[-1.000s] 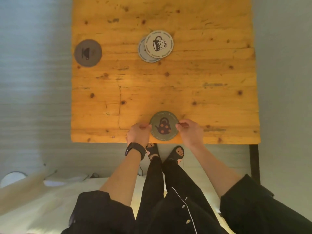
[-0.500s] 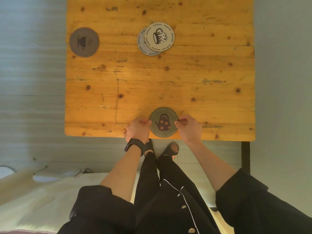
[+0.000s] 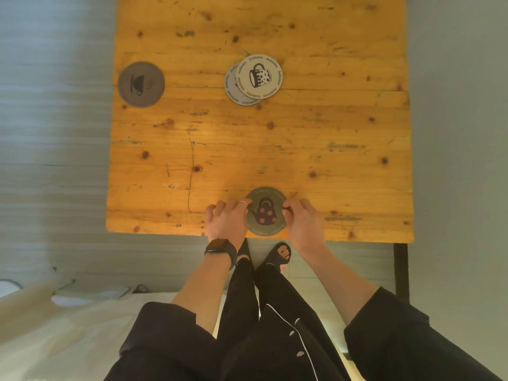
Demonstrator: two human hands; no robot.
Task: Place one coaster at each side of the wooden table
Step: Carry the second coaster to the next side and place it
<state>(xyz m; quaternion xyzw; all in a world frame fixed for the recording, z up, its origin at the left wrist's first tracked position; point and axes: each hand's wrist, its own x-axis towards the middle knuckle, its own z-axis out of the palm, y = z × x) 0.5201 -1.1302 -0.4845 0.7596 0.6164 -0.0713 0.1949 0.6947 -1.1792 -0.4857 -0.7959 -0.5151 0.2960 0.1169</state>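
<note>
A grey-green coaster with a teapot picture [image 3: 265, 211] lies flat at the near edge of the wooden table [image 3: 316, 133]. My left hand [image 3: 226, 218] pinches its left rim and my right hand [image 3: 301, 220] pinches its right rim. A dark grey coaster with a cup picture [image 3: 141, 84] lies at the table's left edge. Near the middle of the table, a white coaster with a mug picture [image 3: 259, 76] lies partly on top of a light grey coaster [image 3: 230, 88].
A black table leg [image 3: 400, 270] shows below the near right corner. Pale bedding [image 3: 68, 325] lies at lower left. My sandalled feet [image 3: 279, 255] stand just under the near edge. Grey floor surrounds the table.
Both hands stay on the teapot coaster at the near edge. The camera view has shifted slightly, and the fingers of my left hand have spread a little.
</note>
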